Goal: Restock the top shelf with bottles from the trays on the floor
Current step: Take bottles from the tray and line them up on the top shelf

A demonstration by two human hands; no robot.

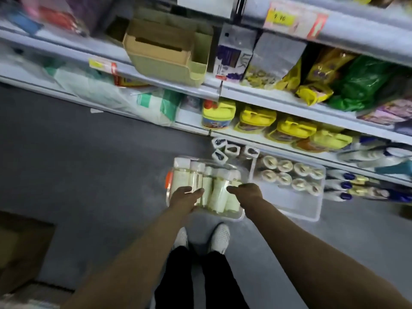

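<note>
Looking straight down, we count two clear trays on the grey floor (89, 163). The near tray (236, 216) holds about five pale bottles (217, 192) lying side by side, caps pointing toward the shelving; blur keeps us from a firmer count. The far tray (316, 210) sits just beside it to the right, touching or nearly so, with eight round white-capped bottles (284, 167) standing in two rows of four at its shelf end, while its near end is bare.

Our left hand (186, 195) is over the near tray's left side, fingers held together and bent down on a bottle; whether they grip it we cannot tell. Our right hand (245, 190) reaches over the tray's right side, fingers together and pointing left across the bottles, grip likewise unclear.

Four small white boxes (231, 149) lie loose on the floor between the trays and the bottom shelf edge (278, 146). Two white shoes (219, 238) stand just short of the near tray. Open floor spreads to the left, reaching a cardboard box (22, 248) at the lower left corner.
</note>
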